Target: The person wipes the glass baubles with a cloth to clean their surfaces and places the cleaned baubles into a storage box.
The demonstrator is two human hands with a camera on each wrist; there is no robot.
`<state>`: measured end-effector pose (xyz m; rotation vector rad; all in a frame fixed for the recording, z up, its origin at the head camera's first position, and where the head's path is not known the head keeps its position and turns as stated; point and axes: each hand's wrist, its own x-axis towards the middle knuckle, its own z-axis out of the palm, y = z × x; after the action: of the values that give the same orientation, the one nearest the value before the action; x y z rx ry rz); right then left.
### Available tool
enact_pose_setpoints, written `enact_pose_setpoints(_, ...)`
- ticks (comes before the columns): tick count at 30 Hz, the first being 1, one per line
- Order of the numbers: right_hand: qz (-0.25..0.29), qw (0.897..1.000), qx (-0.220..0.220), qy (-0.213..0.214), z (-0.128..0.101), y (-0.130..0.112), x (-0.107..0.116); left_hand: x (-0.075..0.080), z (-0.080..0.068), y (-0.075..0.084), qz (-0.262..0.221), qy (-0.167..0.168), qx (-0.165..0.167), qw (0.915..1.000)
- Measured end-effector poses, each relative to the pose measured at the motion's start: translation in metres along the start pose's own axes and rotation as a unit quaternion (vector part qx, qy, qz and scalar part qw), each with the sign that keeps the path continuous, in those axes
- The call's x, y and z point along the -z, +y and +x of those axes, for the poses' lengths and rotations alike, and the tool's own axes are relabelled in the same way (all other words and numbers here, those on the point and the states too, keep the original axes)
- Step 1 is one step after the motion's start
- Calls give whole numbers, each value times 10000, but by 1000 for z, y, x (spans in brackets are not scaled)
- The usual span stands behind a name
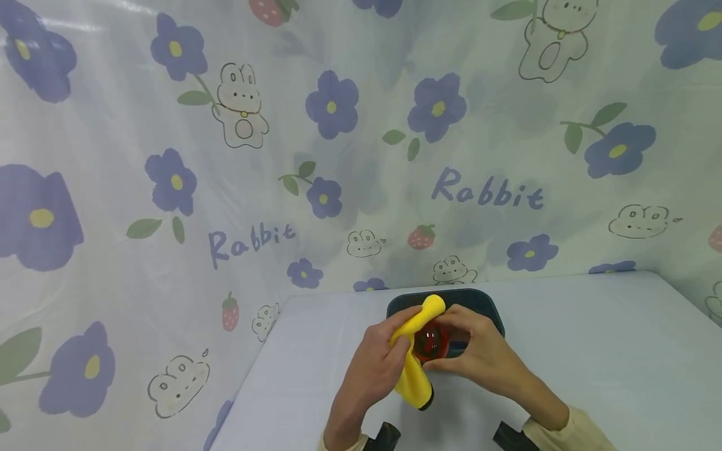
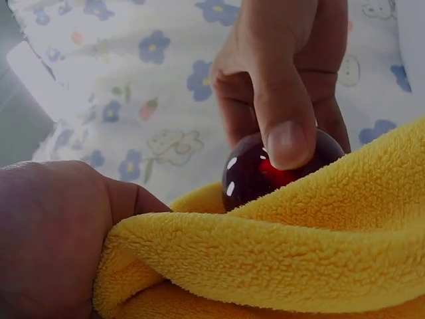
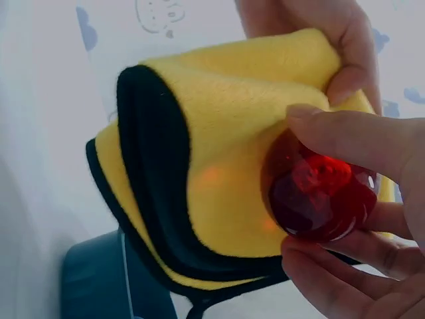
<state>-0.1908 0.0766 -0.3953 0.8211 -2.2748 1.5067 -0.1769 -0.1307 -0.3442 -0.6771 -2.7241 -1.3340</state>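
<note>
My left hand [image 1: 376,360] grips a folded yellow cloth [image 1: 414,379], fuzzy on its face and edged in black. Between the thumb and fingers of my right hand [image 1: 479,351] is a glossy, see-through red ball [image 1: 432,341]. In the right wrist view the ball [image 3: 322,189] lies right against the cloth [image 3: 232,166], and red glints show on the fabric. The left wrist view has the right thumb on top of the ball [image 2: 255,174], its lower part hidden behind a cloth fold [image 2: 265,259].
A dark teal basin [image 1: 491,307] stands on the white table [image 1: 592,357] just behind both hands. Behind the table hangs a curtain [image 1: 372,150] printed with flowers and rabbits.
</note>
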Motion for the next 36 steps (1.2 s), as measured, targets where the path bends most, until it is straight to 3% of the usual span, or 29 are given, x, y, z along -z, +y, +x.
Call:
enact_pose_setpoints(8, -86, 9990, 76, -440, -2, -8, 3, 0, 2, -6, -101, -314, -73, 9994)
enact_pose_setpoints(17, 314, 9991, 174, -226, -8, -9, 11, -1, 2, -15, -1024, -665, 220, 9923)
enact_pose_setpoints(22, 304, 9990, 291, -135, -5, -10, 19, 1, 4, -20, -1517, -866, 283, 9842)
enact_pose_setpoints(31, -25, 10000, 11, 23, 6, -15, 32, 11, -2, -32, -2695, -1327, 864, 9499)
enact_pose_setpoints(34, -94, 9999, -109, 68, 9, -14, 35, 15, -6, -36, -3129, -1382, 1072, 9335)
enact_pose_setpoints(36, -72, 9996, -239, 110, 11, -13, 37, 18, -10, -40, -3494, -1413, 1204, 9184)
